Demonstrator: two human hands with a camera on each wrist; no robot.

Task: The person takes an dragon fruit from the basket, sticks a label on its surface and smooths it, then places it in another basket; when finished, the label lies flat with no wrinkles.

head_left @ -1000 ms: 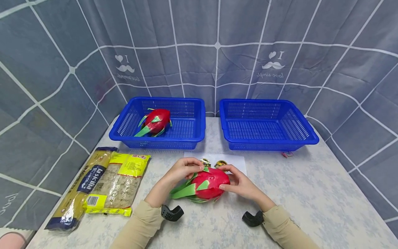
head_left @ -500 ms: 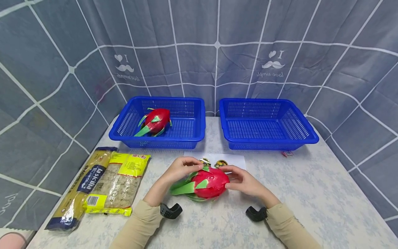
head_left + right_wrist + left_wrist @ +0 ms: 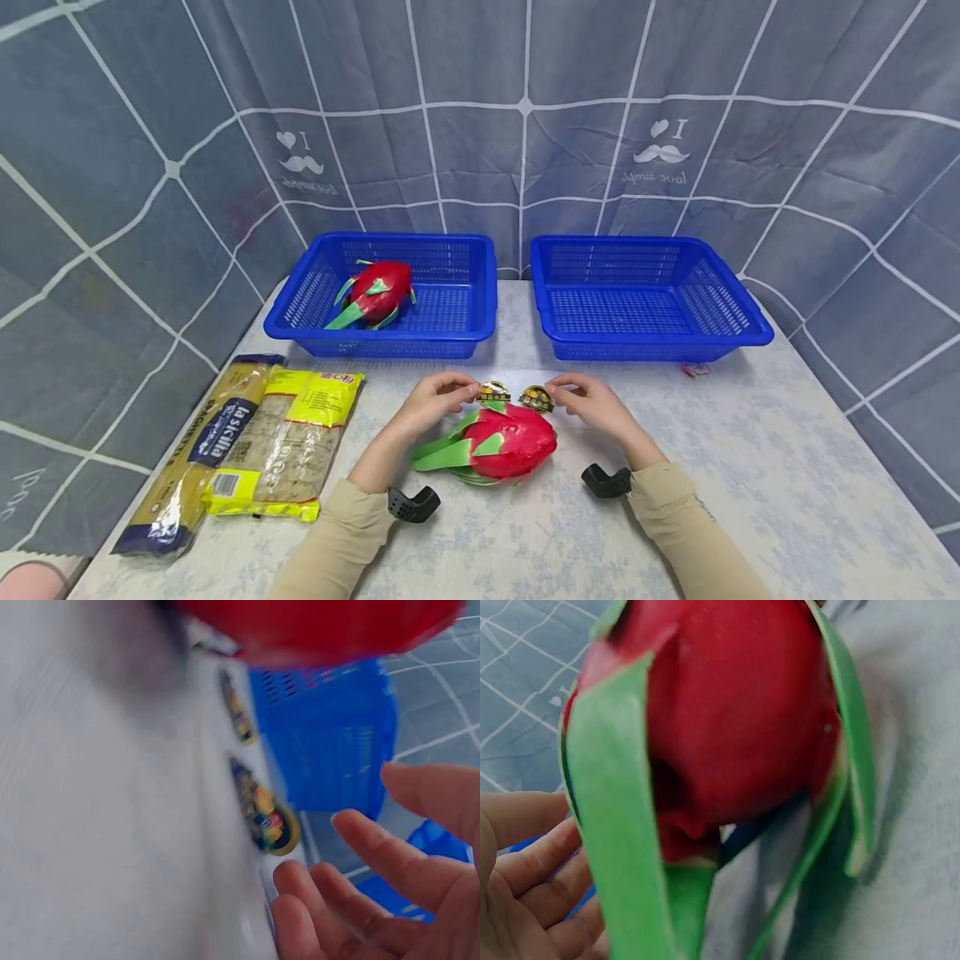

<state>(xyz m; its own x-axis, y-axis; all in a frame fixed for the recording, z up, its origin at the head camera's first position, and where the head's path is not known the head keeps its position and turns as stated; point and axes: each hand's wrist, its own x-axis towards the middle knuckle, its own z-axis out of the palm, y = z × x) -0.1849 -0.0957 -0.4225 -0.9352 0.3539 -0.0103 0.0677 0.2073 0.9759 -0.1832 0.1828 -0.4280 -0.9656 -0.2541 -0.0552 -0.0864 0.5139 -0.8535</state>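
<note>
On a table (image 3: pixel 757 475), work looks about half done: a basket (image 3: pixel 382 345) beyond the left hand (image 3: pixel 433 403) holds one fruit (image 3: pixel 386 285), while a second fruit (image 3: pixel 519 437), between the hands and slightly nearer the person, appears left to handle. Counted: two baskets, the other basket (image 3: pixel 652 350) beyond the right hand (image 3: pixel 594 407); two packets, spaghetti (image 3: pixel 167 493) and a yellow bag (image 3: pixel 294 454), left of the left hand; two fruits; two hands, both relaxed, gripping nothing; two badges (image 3: pixel 536 398) near the fingertips.

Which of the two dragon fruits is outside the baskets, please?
The nearer dragon fruit, on the table; the farther dragon fruit lies inside the left blue basket.
</note>
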